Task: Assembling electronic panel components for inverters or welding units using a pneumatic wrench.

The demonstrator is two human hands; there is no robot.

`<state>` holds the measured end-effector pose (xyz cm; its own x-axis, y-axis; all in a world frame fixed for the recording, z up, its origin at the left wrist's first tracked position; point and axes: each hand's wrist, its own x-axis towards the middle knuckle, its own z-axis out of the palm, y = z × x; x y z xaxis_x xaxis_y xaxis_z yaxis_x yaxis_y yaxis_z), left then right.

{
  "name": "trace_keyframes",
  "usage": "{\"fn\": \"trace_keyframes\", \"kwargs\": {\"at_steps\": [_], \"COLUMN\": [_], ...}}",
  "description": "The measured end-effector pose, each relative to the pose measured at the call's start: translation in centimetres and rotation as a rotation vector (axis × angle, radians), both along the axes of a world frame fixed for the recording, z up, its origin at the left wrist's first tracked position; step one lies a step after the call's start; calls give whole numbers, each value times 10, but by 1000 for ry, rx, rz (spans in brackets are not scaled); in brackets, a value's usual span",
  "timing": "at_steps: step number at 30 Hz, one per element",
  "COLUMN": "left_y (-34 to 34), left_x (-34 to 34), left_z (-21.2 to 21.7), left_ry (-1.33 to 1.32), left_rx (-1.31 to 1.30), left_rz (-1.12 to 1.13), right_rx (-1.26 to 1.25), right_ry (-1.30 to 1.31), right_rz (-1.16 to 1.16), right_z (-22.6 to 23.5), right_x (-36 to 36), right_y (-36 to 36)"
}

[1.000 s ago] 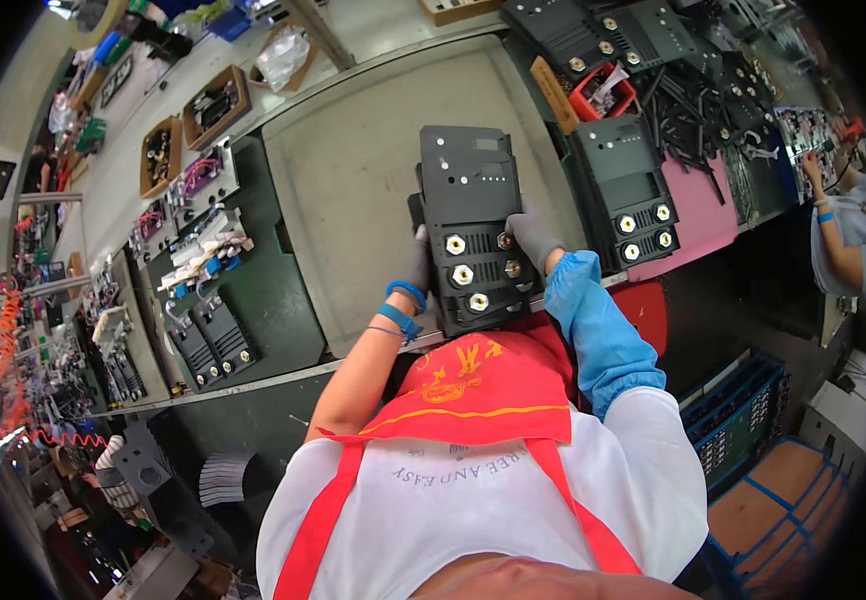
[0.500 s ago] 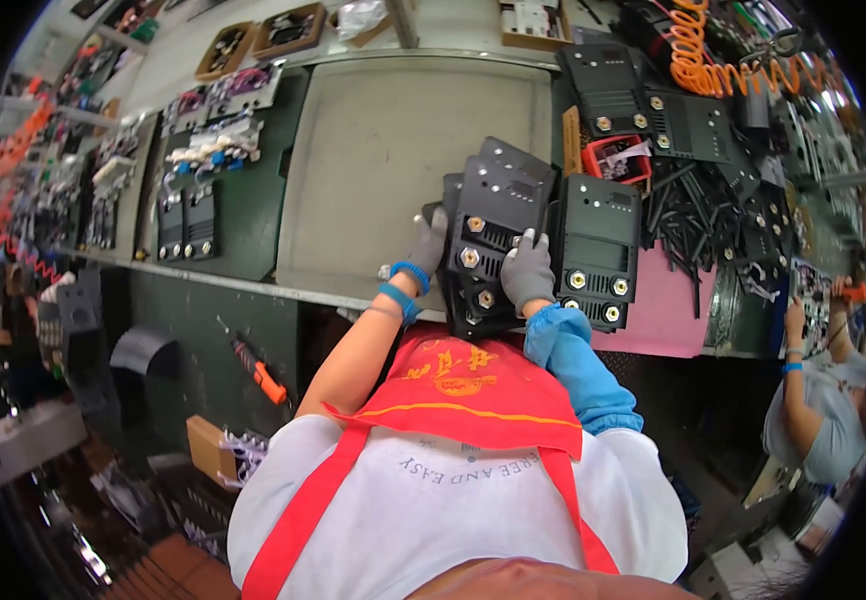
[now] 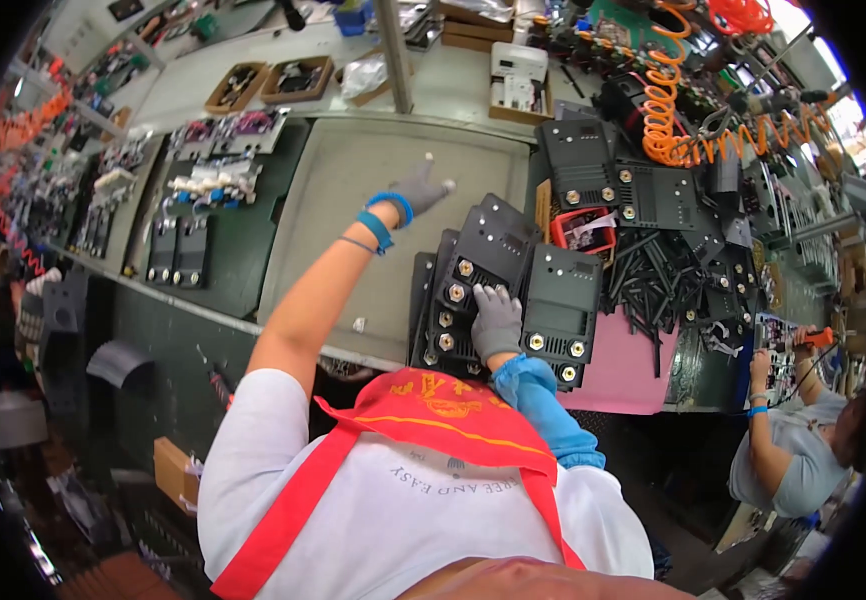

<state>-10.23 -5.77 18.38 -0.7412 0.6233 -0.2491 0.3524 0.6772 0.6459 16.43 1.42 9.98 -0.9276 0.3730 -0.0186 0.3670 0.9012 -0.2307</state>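
An assembly workshop is indicated: on the long bench [image 3: 458,88], parts boxes [image 3: 295,98] are set at eleven o'clock and black panels [image 3: 500,236] are stacked near the centre; a coiled orange hose [image 3: 665,120] is strung toward two, and a co-worker [image 3: 791,455] is seen at four.

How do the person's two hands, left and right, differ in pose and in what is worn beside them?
The left hand reaches out over the grey surface, holding nothing visible; the right hand lies on a stacked black panel.
The left hand is farther from the red apron than the right hand.
The left hand has blue bands at its wrist; the right hand meets a blue sleeve.
Both wear grey gloves.
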Motion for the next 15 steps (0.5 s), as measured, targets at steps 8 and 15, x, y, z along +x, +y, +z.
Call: {"fn": "trace_keyframes", "kwargs": {"at_steps": [8, 15], "left_y": [225, 359], "left_x": [-133, -159], "left_z": [101, 82], "left_ry": [546, 419], "left_rx": [603, 828], "left_rz": [-128, 92], "right_rx": [-120, -88], "right_ry": [-131, 63], "right_rz": [-132, -227], "right_z": [11, 15], "right_x": [-2, 3], "right_y": [5, -6]}}
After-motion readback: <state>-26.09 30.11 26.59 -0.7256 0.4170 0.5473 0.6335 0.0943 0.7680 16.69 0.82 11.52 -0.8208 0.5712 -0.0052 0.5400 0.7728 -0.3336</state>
